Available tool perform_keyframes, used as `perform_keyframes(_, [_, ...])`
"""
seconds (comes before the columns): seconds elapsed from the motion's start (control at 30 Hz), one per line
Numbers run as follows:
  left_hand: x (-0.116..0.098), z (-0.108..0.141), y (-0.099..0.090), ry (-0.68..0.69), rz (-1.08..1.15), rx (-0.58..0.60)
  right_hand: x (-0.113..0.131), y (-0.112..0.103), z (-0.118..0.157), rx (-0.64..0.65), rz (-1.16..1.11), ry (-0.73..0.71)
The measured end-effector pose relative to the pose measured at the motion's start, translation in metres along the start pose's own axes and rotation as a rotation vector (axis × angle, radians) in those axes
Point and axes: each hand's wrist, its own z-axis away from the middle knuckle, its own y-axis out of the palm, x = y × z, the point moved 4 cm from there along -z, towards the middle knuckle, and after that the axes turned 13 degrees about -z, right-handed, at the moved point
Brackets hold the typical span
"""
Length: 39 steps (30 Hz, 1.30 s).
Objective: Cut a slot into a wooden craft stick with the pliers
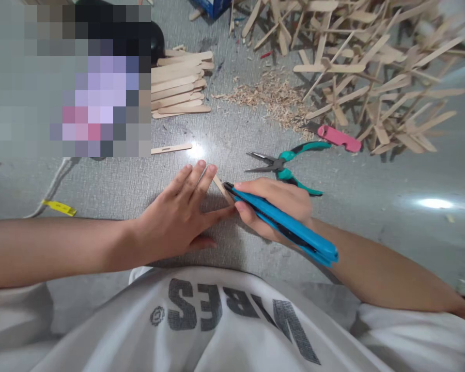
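Note:
My left hand (182, 212) lies flat on the grey table, its fingers spread. A thin wooden craft stick (221, 189) slants between its middle and index fingertips, with the lower end by the index finger. My right hand (279, 204) is closed around a blue and black stapler (290, 219). The stapler's dark nose is over the stick, close to my left fingers. Whether it touches the wood I cannot tell. Just beyond my right hand are teal-handled needle-nose pliers (281, 164), their jaws apart.
A neat stack of craft sticks (182, 85) lies at the upper left, and a single stick (172, 149) nearer. Wood shavings (275, 98) and a pink folding knife (339, 138) lie beside a tangled heap of sticks (356, 67). A cord with a yellow tag (60, 207) runs at left.

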Motion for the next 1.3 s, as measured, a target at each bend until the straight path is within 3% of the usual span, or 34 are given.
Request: perform_keyframes(1.3, [0.000, -0.003, -0.004, -0.029, 0.002, 0.053, 0.005, 0.009, -0.004, 0.009, 0.191, -0.066])
